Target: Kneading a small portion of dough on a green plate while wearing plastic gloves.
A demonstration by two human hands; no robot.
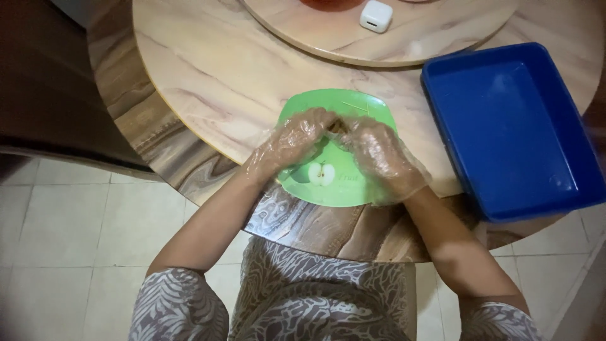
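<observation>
Brown bit of food sits at 12 o'clock on the green plate, pinched between gloved left hand & right hand fingertips; looks small, light, prob soft, so hold gently by both ends.

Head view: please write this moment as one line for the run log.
hands: left, right, clear gloves, on small brown item | under: green plate | right: blue tray

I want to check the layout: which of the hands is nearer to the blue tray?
Right. The right hand is over the green plate's right part, beside the blue tray. The left hand is over the plate's left part, farther away.
</observation>
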